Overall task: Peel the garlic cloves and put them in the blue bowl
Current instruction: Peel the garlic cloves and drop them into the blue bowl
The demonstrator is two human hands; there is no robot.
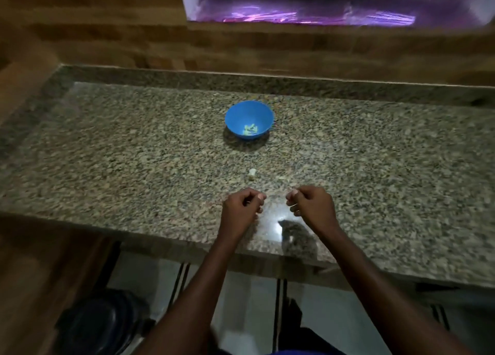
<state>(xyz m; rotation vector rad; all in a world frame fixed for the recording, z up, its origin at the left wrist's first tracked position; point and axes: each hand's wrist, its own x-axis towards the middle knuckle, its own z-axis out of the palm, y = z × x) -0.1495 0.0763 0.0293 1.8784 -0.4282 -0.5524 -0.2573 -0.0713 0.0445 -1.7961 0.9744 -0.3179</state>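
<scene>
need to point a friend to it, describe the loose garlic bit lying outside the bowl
On the speckled granite counter, look between the blue bowl and the two hands. The small pale garlic piece lies alone on bare stone, not in the bowl.

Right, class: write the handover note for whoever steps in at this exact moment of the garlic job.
Left hand: over the counter's near edge, fingers curled; nothing visibly held.
Right hand: beside it, fingers curled the same way; too blurred to tell whether it pinches anything.
Blue bowl: mid-counter, beyond the hands, holding a few pale peeled cloves.
One pale garlic piece lies on the granite counter between bowl and hands.
Done: some cloves in the bowl.
Left: deal with that piece; peeled or not is unclear.
</scene>
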